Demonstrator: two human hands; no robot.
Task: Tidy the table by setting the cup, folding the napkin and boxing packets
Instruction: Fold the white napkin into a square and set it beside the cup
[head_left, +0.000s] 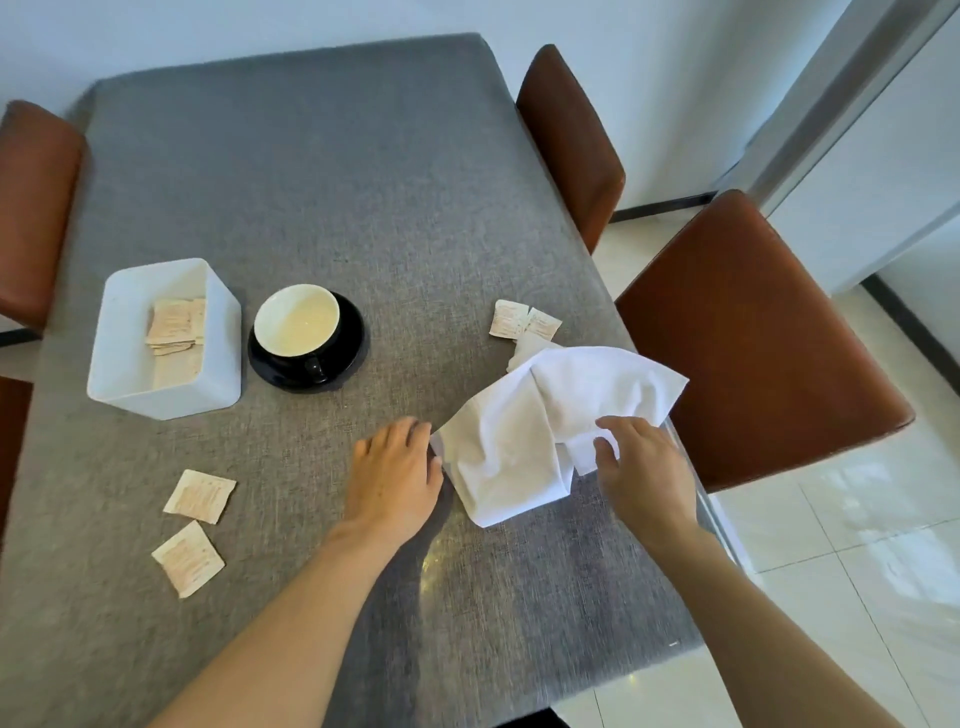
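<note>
Two hands work the napkin (540, 421), which lies crumpled at the right edge of the table (311, 171), near the front, overlapping two packets (524, 320); before folding, it should be spread flat, with one corner anchored and the opposite edge drawn taut so the creases fall square. The left hand (397, 475) is mostly open, palm down, fingertips pressing the napkin's left corner to the table. The right hand (641, 467) is partly closed, thumb and fingers pinching a raised fold at the napkin's near right side.
</note>
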